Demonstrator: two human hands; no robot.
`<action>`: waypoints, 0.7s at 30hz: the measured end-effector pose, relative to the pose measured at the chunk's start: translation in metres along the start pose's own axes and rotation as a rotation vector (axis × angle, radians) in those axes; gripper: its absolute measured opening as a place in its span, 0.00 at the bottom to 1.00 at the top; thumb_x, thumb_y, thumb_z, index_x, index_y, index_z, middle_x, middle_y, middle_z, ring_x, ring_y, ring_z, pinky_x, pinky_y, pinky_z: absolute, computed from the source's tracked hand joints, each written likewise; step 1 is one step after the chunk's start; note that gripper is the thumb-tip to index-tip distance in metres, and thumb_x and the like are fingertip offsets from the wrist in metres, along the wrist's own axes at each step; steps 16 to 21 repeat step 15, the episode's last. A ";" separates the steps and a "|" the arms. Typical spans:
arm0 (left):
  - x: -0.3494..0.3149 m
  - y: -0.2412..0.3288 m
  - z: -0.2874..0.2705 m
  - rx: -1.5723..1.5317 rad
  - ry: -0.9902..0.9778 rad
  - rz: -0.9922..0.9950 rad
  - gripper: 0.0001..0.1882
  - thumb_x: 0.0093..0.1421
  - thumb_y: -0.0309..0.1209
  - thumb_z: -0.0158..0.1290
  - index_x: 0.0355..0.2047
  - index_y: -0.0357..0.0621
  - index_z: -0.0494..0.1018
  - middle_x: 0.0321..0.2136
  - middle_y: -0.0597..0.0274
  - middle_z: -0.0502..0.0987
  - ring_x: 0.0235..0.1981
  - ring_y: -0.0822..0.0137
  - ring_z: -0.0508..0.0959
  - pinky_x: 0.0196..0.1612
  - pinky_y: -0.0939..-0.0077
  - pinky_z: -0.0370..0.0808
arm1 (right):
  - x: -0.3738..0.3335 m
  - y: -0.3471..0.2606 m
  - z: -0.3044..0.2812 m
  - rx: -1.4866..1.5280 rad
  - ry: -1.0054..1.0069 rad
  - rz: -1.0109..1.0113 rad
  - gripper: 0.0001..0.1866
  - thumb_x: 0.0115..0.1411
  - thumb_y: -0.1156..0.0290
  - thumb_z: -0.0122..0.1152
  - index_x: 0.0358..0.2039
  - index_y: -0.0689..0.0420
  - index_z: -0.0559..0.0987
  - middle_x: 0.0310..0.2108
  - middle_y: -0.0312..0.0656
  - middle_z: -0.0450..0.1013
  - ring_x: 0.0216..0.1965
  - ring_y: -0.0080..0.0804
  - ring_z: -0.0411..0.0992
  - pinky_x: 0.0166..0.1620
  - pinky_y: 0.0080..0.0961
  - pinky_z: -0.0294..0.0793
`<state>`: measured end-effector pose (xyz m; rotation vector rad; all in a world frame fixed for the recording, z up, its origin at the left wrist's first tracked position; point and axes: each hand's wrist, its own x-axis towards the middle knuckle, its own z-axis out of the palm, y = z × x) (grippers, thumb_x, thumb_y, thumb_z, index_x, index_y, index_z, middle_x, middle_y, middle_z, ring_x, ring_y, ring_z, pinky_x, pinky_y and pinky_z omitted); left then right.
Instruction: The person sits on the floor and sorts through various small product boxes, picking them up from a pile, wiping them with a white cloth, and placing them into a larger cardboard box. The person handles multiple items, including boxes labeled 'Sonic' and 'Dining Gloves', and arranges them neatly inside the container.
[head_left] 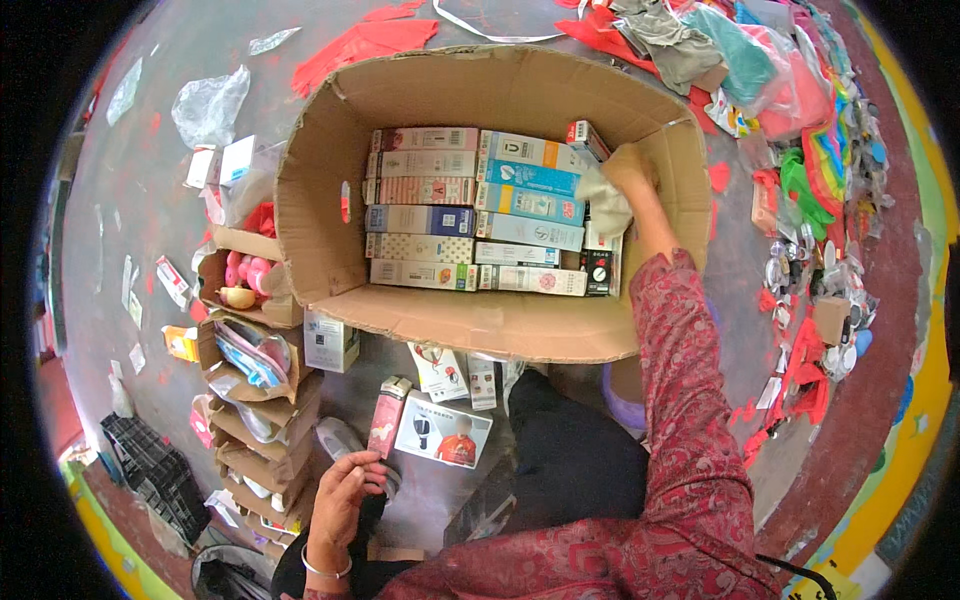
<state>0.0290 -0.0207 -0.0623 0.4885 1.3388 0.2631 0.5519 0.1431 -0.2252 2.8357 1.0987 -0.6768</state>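
A large open cardboard carton (480, 335) holds slim product boxes (530, 205) in two neat columns, with more along its right side. My right hand (630, 172) reaches into the carton's right side, its fingers closed on a crumpled off-white cloth (606, 207). Beside that hand a small dark-and-white box (588, 140) stands tilted. Below the carton, my left hand (345, 492) has its fingers curled in a pinch at the lower end of a slim pink box (388, 418). A white box with a watch picture (443, 432) lies just right of the pink one.
Small cut-down cartons (262, 440) stand in a row at left, one with pink round items (247, 272). More white boxes (438, 370) lie below the big carton. Mixed clothes and plastic goods (800, 200) cover the right side. A clear plastic bag (210, 108) lies upper left.
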 end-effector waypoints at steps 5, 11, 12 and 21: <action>0.005 0.004 0.003 0.039 0.000 0.023 0.17 0.58 0.33 0.47 0.44 0.34 0.67 0.33 0.60 0.73 0.33 0.72 0.74 0.37 0.82 0.71 | 0.013 0.006 0.023 0.022 0.172 -0.252 0.26 0.44 0.64 0.60 0.47 0.53 0.69 0.38 0.54 0.72 0.41 0.53 0.70 0.43 0.44 0.69; 0.013 -0.005 -0.001 0.094 0.026 -0.004 0.17 0.58 0.34 0.48 0.44 0.35 0.67 0.33 0.60 0.73 0.33 0.72 0.74 0.36 0.82 0.71 | 0.018 0.025 0.049 0.084 0.259 -0.286 0.28 0.43 0.60 0.62 0.46 0.53 0.68 0.37 0.55 0.72 0.41 0.55 0.70 0.42 0.48 0.67; 0.013 -0.010 -0.003 0.080 0.041 -0.006 0.17 0.57 0.34 0.48 0.44 0.35 0.67 0.33 0.60 0.73 0.33 0.72 0.74 0.37 0.81 0.71 | 0.006 0.010 0.032 0.155 0.260 -0.181 0.27 0.42 0.59 0.63 0.43 0.55 0.70 0.36 0.55 0.72 0.41 0.54 0.69 0.43 0.48 0.67; 0.014 -0.006 -0.005 0.082 0.044 0.006 0.17 0.58 0.34 0.48 0.44 0.35 0.67 0.33 0.60 0.73 0.33 0.72 0.74 0.37 0.82 0.71 | 0.000 0.013 0.009 0.208 0.335 -0.202 0.27 0.41 0.58 0.64 0.42 0.57 0.71 0.38 0.53 0.73 0.41 0.53 0.70 0.44 0.46 0.67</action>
